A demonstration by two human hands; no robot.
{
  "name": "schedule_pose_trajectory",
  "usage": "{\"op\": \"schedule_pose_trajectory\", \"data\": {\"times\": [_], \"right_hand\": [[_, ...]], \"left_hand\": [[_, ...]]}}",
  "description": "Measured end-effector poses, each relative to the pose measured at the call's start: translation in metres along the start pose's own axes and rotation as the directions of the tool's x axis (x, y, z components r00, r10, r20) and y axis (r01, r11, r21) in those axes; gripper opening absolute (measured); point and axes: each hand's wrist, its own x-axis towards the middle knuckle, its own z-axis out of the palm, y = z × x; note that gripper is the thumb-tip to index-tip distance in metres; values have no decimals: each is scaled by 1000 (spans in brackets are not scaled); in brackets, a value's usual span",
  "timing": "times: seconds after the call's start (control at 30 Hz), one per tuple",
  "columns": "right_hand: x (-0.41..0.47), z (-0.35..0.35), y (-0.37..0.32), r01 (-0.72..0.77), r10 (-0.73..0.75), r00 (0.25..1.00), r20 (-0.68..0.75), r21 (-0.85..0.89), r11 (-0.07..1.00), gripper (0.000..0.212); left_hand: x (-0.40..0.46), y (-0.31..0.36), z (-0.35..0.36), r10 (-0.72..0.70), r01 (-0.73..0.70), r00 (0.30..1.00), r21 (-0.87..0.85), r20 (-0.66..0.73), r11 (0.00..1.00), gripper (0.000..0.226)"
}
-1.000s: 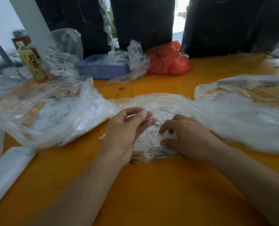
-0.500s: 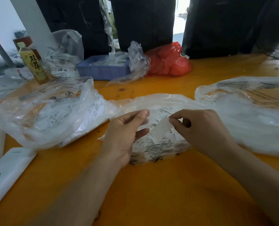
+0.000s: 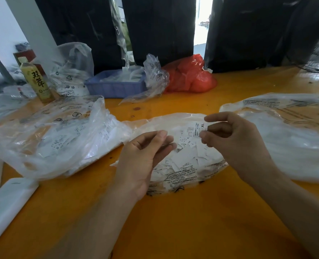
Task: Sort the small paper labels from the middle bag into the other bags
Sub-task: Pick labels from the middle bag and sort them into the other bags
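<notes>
Currently, the right hand (image 3: 235,139) pinches one XL label (image 3: 197,130) above the still-full middle bag (image 3: 188,165) at desk centre, the left hand (image 3: 145,156) hovers loosely spread, so most sorting remains.

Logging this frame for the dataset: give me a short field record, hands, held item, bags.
right hand: pinches a label marked XL, lifted above the middle bag
left hand: open, holds nothing, over the middle bag's left end
middle bag: clear, full of loose labels
left bag: holds labels
right bag: contents unclear
surface: orange table
</notes>
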Motion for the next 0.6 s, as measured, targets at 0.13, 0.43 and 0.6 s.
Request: {"op": "schedule_pose_trajectory", "data": {"times": [0.13,0.43,0.6], "right_hand": [[-1,0,1,-7,7,1000,0,69,998,17],[-6,5,-9,-38,15,996,91,256,966,7],[-6,0,-9,117,-117,989,93,7,993,22]], "left_hand": [[-1,0,1,-1,0,1000,20,19,1000,27],[-4,-1,3,-23,13,995,101,98,995,24],[-6,-3,5,4,-27,990,168,138,985,26]]}}
